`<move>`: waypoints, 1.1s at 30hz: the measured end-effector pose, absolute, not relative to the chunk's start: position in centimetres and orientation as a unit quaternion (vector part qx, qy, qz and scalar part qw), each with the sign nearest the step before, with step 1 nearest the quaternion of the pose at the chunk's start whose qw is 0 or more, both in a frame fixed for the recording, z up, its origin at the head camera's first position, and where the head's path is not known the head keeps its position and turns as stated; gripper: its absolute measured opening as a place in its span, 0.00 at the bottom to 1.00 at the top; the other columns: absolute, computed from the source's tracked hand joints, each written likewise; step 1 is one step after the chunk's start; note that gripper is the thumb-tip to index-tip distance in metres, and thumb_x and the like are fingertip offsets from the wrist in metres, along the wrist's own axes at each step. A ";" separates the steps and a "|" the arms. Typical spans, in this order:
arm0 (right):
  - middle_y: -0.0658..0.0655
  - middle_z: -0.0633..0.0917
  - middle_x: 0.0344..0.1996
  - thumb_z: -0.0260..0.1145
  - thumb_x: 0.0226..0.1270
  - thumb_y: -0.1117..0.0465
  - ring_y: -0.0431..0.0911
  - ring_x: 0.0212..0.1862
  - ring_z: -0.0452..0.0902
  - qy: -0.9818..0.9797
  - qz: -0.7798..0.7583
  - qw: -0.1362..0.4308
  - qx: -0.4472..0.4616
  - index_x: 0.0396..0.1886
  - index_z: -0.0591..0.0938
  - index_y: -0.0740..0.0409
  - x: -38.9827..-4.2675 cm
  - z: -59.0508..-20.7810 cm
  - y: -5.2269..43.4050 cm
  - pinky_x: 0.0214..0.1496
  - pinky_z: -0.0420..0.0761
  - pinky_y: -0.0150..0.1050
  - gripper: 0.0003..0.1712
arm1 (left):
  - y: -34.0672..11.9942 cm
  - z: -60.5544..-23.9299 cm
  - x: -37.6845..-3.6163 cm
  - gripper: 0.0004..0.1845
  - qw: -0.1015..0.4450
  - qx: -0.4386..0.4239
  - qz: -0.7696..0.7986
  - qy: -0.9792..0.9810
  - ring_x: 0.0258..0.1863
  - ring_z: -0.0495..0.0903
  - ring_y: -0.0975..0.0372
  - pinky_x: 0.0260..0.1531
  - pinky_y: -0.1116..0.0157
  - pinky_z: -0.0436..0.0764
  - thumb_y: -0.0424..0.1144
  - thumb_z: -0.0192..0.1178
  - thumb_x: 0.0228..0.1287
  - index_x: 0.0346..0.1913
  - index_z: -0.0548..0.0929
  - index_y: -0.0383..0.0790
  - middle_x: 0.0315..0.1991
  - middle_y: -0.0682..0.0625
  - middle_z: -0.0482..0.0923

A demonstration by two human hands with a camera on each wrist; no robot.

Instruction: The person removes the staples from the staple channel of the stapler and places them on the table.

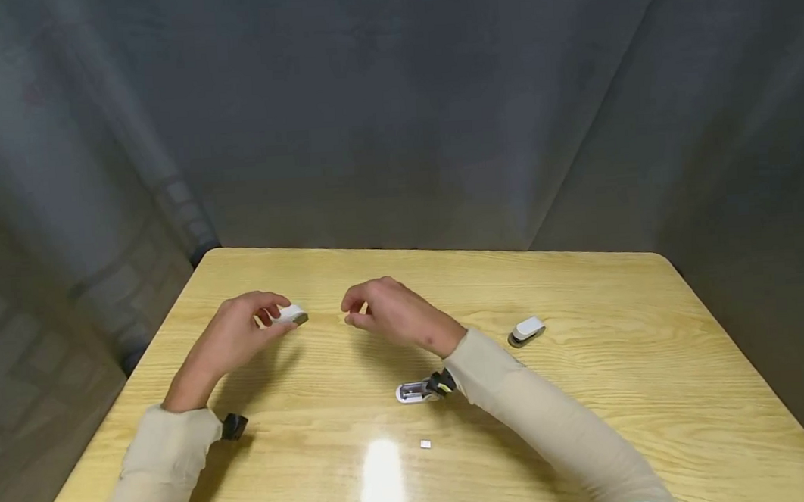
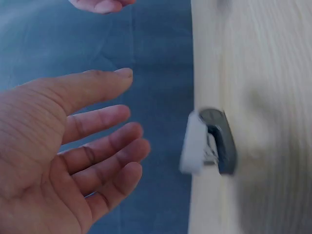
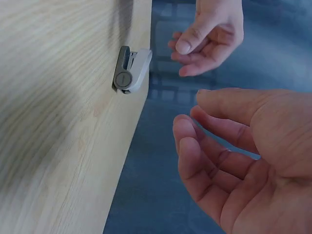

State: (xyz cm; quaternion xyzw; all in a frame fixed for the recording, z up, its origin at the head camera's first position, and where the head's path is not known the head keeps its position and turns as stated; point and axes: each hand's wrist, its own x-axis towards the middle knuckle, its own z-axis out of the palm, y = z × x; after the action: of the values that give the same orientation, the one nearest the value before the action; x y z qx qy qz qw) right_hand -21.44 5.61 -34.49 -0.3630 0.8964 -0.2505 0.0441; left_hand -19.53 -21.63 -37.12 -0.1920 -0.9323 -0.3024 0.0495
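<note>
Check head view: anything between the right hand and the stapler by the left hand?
Nothing: only bare table between the right hand and the stapler, seen in the head view.

I see a light wooden desk (image 1: pixel 587 393) with rounded far corners, carrying a few small things. A small white stapler (image 1: pixel 291 315) lies toward the far left corner, another white stapler (image 1: pixel 526 331) sits right of the middle, well apart from the first. An opened stapler with a metal tray (image 1: pixel 418 391) rests near the middle, and a tiny white piece (image 1: pixel 425 445) lies just nearer the near edge.
</note>
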 end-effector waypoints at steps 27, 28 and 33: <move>0.52 0.85 0.56 0.65 0.78 0.59 0.42 0.56 0.79 0.903 -0.187 0.135 -0.363 0.70 0.77 0.50 -27.4 -40.8 -2.8 0.56 0.76 0.35 0.24 | -25.3 -42.0 -22.1 0.11 -0.076 -0.145 -0.308 -0.937 0.20 0.70 0.61 0.20 0.64 0.69 0.36 0.72 0.64 0.42 0.85 0.31 0.25 0.52 0.77; 0.52 0.85 0.55 0.65 0.78 0.59 0.41 0.55 0.79 0.902 -0.192 0.135 -0.362 0.69 0.78 0.50 -27.4 -40.9 -2.8 0.56 0.76 0.35 0.23 | -25.2 -42.1 -22.2 0.09 -0.076 -0.144 -0.309 -0.937 0.19 0.70 0.61 0.20 0.64 0.68 0.35 0.72 0.65 0.40 0.85 0.32 0.24 0.52 0.77; 0.50 0.87 0.49 0.66 0.77 0.58 0.39 0.48 0.80 0.905 -0.218 0.107 -0.350 0.66 0.79 0.50 -27.2 -41.6 -3.1 0.50 0.76 0.34 0.20 | -24.9 -42.4 -22.4 0.08 -0.062 -0.132 -0.309 -0.940 0.20 0.71 0.61 0.21 0.64 0.70 0.32 0.72 0.64 0.40 0.85 0.30 0.25 0.51 0.78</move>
State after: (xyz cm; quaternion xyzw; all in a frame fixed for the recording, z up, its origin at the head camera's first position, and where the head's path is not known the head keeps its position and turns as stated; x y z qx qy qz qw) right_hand -27.21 -3.07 -41.63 -0.3502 0.9045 -0.2185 0.1069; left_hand -22.44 -24.87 -42.38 -0.1323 -0.9396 -0.3094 -0.0623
